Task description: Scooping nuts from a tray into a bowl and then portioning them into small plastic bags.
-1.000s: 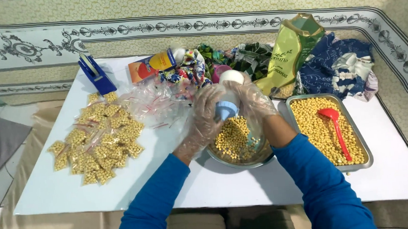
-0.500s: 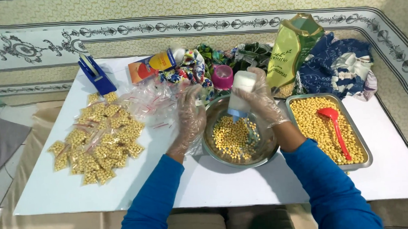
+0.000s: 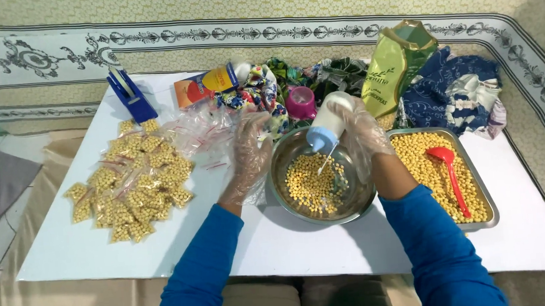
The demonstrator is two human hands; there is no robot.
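Right hand: the gloved right hand (image 3: 361, 127) is clamped around a white squeeze bottle (image 3: 329, 118), tipped so its blue nozzle points down over the round metal bowl (image 3: 285, 152).
Bottle: it is held above the far rim of the bowl, with a thin white stream running from the nozzle onto the yellow pellets (image 3: 313, 183) inside.
Left hand: the left hand (image 3: 251, 153), in a clear plastic glove, is spread flat with fingers apart, holding nothing, just beside the bowl's left rim; whether it touches the rim cannot be told.
Bowl: it stands on the white bench (image 3: 291, 241), between the two blue sleeves, partly filled with pellets.
Tray: a rectangular metal tray (image 3: 488, 205) sits just right of the bowl, full of the same yellow pellets, with a red spoon (image 3: 447, 167) lying on them.
Left of the bench: a heap of small clear bags of pellets (image 3: 131, 182) lies well apart from the bowl, with loose empty plastic bags (image 3: 197, 129) between heap and left hand.
Far edge: a blue tape dispenser (image 3: 130, 94), an orange box (image 3: 201, 88), a pink cap (image 3: 300, 101), a green-and-gold pouch (image 3: 396, 67) and bundled patterned cloth (image 3: 457, 92) line the back of the bench.
Setting: the bench stands over a patterned carpet (image 3: 54, 47).
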